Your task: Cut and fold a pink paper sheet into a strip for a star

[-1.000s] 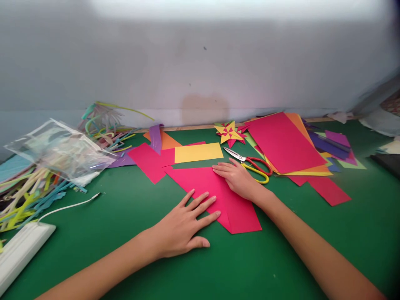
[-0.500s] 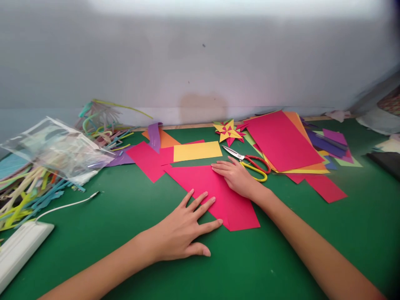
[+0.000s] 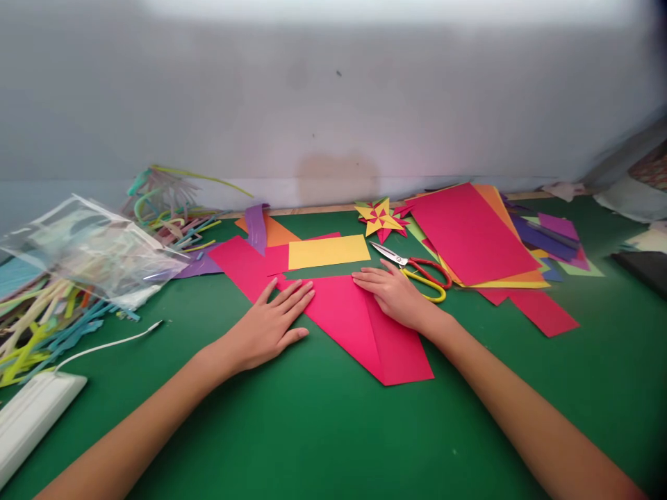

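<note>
A folded sheet of red paper (image 3: 347, 316) lies on the green table, its slanting edge facing left and a point toward me. My left hand (image 3: 268, 330) rests flat with fingers stretched over the sheet's upper left corner. On the top edge, right of the middle, lies my right hand (image 3: 390, 292), palm down with its fingers extended. Just beyond that hand are scissors (image 3: 417, 267) with red and yellow handles, blades apart. A yellow paper rectangle (image 3: 329, 251) lies behind the folded sheet, over red pieces. Part of the sheet's corner is hidden under my left fingers.
A yellow and red paper star (image 3: 382, 220) sits near the wall, beside a stack of coloured sheets (image 3: 474, 239). At left are a clear plastic bag (image 3: 99, 243), many coloured strips (image 3: 46, 326) and a white power strip (image 3: 42, 410) with a cable.
My left hand has slid up and left along the slanting edge of the red paper, from near its lower point to its upper left corner. My right hand has stayed in place.
</note>
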Demonstrator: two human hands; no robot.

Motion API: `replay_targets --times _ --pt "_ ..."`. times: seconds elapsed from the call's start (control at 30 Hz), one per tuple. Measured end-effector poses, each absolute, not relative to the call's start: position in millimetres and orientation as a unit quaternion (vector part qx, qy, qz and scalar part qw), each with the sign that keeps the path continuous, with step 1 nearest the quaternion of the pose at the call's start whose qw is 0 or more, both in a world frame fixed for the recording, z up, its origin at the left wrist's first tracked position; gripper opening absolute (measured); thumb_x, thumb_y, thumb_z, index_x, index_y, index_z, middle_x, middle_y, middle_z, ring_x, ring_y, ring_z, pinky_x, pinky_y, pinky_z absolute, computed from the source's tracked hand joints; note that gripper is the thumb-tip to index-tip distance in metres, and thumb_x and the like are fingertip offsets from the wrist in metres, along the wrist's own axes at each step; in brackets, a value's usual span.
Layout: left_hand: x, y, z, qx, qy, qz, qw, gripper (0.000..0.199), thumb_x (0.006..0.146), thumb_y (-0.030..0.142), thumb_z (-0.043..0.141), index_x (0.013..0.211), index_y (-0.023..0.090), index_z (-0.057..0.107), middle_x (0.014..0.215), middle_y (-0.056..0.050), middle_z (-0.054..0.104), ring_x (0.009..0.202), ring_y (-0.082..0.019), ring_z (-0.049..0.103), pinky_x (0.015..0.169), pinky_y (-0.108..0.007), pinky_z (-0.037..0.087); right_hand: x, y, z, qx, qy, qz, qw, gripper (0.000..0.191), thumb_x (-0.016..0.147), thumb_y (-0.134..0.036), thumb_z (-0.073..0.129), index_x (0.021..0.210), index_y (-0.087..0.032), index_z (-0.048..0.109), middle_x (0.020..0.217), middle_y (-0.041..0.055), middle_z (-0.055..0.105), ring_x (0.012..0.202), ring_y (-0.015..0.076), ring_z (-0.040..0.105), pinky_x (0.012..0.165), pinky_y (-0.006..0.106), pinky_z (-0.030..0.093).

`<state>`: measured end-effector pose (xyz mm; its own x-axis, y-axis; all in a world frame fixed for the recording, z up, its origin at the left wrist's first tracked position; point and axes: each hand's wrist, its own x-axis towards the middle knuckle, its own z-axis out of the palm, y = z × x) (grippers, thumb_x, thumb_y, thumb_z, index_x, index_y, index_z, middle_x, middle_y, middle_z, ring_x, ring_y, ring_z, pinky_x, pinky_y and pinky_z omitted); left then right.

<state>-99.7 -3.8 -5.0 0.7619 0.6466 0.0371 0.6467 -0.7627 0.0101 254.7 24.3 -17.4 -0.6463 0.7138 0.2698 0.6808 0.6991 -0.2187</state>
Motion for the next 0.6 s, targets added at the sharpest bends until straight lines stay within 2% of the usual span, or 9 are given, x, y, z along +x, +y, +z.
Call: replay_targets --times 0.2,0.3,0.47,0.6 --pt "-124 -15 -1 -0.928 -0.371 -0.018 0.018 0.078 0.111 0.058 0.036 0.172 0.028 -0.001 0.176 -0.008 0.026 0.163 -0.026 0.029 0.133 -0.051 -0.009 256 25 -19 -0.386 -0.905 0.047 0.17 0.058 0.098 0.002 0.041 0.142 -0.026 0.067 0.15 0.0057 0.066 0.142 0.028 0.059 0.125 0.065 0.032" --pt "-130 -18 -1 -0.923 -0.383 -0.03 0.036 0.079 0.111 0.058 0.038 0.172 0.027 0.0 0.174 -0.009 0.03 0.161 -0.028 0.033 0.133 -0.052 -0.009 256 25 -19 -0.384 -0.906 0.048 0.172 0.06 0.097 0.002 0.042 0.143 -0.027 0.067 0.15 0.0055 0.066 0.141 0.0281 0.06 0.126 0.066 0.03" --pt "-133 -17 1 -0.909 -0.411 -0.043 0.063 0.064 0.111 0.054 0.041 0.17 0.037 0.025 0.169 -0.007 0.042 0.158 -0.034 0.038 0.131 -0.067 0.0 256 25 -19 -0.388 -0.904 0.054 0.169 0.058 0.098 0.001 0.041 0.143 -0.025 0.067 0.15 0.0062 0.066 0.142 0.0284 0.059 0.127 0.067 0.028" --pt "-133 -16 2 -0.901 -0.424 -0.037 0.081 0.06 0.109 0.057 0.044 0.165 0.037 0.039 0.168 -0.009 0.044 0.156 -0.038 0.04 0.13 -0.072 0.006 255 24 -17 -0.391 -0.903 0.056 0.166 0.058 0.098 0.002 0.039 0.142 -0.024 0.067 0.15 0.0058 0.066 0.142 0.0284 0.059 0.127 0.067 0.029"
